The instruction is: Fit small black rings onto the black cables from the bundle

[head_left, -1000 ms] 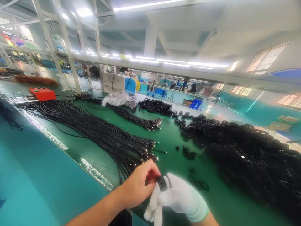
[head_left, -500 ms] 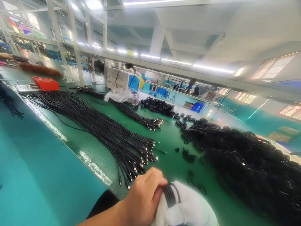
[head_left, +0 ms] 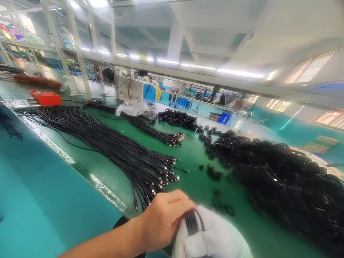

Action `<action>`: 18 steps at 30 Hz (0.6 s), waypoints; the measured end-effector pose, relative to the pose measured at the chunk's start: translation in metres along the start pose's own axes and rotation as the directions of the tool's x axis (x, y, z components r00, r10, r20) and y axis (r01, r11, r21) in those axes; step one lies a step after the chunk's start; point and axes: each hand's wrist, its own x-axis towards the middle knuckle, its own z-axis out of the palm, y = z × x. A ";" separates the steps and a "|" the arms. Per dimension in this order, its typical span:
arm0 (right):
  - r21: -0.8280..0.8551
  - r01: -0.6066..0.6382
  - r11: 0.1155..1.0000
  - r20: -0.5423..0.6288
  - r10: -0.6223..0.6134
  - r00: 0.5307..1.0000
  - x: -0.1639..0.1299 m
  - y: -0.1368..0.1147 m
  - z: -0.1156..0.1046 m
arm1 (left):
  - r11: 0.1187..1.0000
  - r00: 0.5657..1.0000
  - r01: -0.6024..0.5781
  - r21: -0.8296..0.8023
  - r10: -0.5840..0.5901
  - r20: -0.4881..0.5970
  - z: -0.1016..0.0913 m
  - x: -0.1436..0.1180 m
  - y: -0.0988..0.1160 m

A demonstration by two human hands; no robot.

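Observation:
Several turns of a black cable (head_left: 191,224) lie wrapped around my right hand (head_left: 215,234), which wears a white glove and is closed on them. My bare left hand (head_left: 166,218) reaches in from the lower left, its fingers pressed together against the top of the coil. What its fingertips pinch is partly hidden, but they meet the cable turns. Just beyond my hands, a long bundle of black cables (head_left: 107,143) stretches across the green table (head_left: 88,168), with metal plug ends towards me. A smaller cable bundle (head_left: 153,129) lies behind it.
A large heap of coiled black cables (head_left: 282,182) covers the right side, with loose coils (head_left: 215,173) near it. Farther back are a red device (head_left: 46,97), a plastic bag (head_left: 134,107) and a white-and-blue machine (head_left: 137,89). Metal shelf posts (head_left: 80,50) rise behind the table.
My left hand has shifted slightly right over the coil, and more of its forearm shows. The view has moved slightly. The cable remains around my gloved right hand.

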 end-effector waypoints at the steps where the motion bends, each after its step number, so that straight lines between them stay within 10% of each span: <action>1: 0.004 0.010 1.000 -0.010 -0.010 1.000 0.001 0.001 0.002 | 1.000 1.000 -0.021 0.006 0.022 -0.021 0.001 0.001 -0.002; 10: -0.007 0.074 0.997 -0.316 -0.073 0.946 -0.020 -0.006 -0.008 | 0.999 0.998 -0.031 -0.010 0.030 -0.057 -0.008 0.006 -0.003; 15: -0.122 0.125 0.985 -0.531 -0.172 0.830 -0.019 -0.014 -0.012 | 0.995 0.995 0.101 0.025 -0.100 -0.024 -0.016 0.009 -0.008; 18: -0.277 0.056 0.959 -0.448 -0.181 0.876 -0.008 -0.022 0.000 | 0.990 0.990 0.141 0.000 -0.141 0.007 -0.017 0.011 -0.011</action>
